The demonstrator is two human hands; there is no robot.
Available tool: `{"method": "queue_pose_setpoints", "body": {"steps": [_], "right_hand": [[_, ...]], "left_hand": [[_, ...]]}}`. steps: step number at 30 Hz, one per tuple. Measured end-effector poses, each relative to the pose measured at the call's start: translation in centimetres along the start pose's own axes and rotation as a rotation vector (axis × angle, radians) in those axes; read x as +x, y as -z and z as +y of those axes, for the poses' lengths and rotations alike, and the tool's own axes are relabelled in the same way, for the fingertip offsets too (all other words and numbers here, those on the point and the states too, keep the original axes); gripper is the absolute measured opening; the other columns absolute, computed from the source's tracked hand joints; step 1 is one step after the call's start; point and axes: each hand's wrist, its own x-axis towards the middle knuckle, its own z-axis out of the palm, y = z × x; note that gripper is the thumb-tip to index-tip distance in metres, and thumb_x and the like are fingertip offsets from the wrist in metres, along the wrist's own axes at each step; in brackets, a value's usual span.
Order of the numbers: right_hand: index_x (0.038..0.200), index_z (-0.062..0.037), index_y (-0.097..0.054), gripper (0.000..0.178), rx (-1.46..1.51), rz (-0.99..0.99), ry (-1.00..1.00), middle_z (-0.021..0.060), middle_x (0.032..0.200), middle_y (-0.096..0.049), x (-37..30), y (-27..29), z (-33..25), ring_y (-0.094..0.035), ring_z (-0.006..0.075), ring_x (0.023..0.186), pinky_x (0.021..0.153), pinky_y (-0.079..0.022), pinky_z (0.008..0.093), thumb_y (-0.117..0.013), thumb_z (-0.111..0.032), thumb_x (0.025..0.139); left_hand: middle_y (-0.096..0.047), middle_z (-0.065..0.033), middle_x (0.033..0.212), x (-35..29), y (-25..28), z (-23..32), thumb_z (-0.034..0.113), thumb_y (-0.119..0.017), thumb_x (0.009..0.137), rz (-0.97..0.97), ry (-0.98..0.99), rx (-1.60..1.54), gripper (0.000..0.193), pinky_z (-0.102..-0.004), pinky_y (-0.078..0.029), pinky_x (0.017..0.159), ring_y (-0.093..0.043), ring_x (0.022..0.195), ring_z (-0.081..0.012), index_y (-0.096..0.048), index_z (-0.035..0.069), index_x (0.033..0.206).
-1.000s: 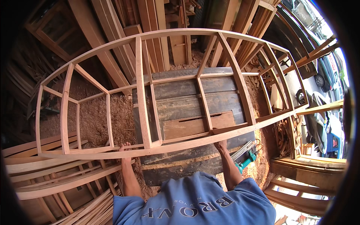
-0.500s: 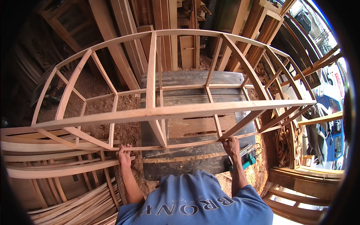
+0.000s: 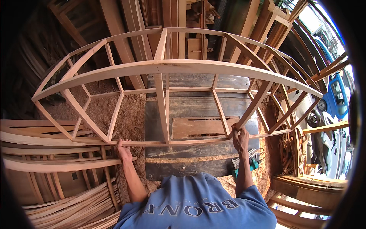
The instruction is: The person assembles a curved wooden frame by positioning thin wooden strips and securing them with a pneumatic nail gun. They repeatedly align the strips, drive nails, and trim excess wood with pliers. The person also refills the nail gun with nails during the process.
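A long open wooden frame point(image 3: 183, 66), built of slender rails and crosspieces, spans the view above a dark workbench. My left hand point(image 3: 124, 150) is closed around its near lower rail, left of the middle. Farther right, my right hand point(image 3: 240, 138) grips the same frame where an upright brace meets that rail. Both arms reach forward, and some of the fingers are hidden behind the wood. A teal tool with metal rods point(image 3: 249, 165) lies on the bench beside my right forearm, which partly covers it.
Below the frame is the dark workbench point(image 3: 164, 164) with a slotted wooden panel point(image 3: 181, 128). Curved wooden pieces point(image 3: 57, 165) and thin strips point(image 3: 76, 198) are stacked at left. Tall boards point(image 3: 173, 45) stand behind, over sawdust. Blue vehicle point(image 3: 337, 95) outside at right.
The frame has tipped: its upper near rail has swung away from me, while the lower rail has shifted slightly. My right hand has moved a little farther forward; my left keeps its hold.
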Motion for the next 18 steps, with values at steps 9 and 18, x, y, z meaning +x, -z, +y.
{"method": "queue_pose_setpoints", "body": {"steps": [9,18], "right_hand": [[0.132,0.0046,-0.046,0.039,0.436,0.153,0.052,0.0112,0.091,-0.069,4.4,-0.4,-4.1,-0.067,0.0161,0.077,0.071,-0.053,0.0292,-0.053,-0.021,0.103],[0.129,-0.0045,-0.049,0.028,0.441,0.222,0.102,0.0049,0.080,-0.065,10.0,1.1,-9.3,-0.053,0.0076,0.047,0.041,-0.042,0.0237,-0.049,-0.020,0.105]], "left_hand": [[-0.055,-0.0050,0.098,-0.9,-1.2,0.0,0.021,-0.065,0.096,0.022,-0.044,-0.044,0.026,-0.0420,-0.054,0.090,-0.060,0.091,-0.0231,-0.057,0.006,0.116],[-0.061,-0.0081,0.101,-1.8,-3.2,1.1,0.043,-0.053,0.100,-0.144,-0.164,-0.290,0.046,-0.0430,-0.052,0.089,-0.061,0.092,-0.0240,-0.050,0.012,0.134]]}}
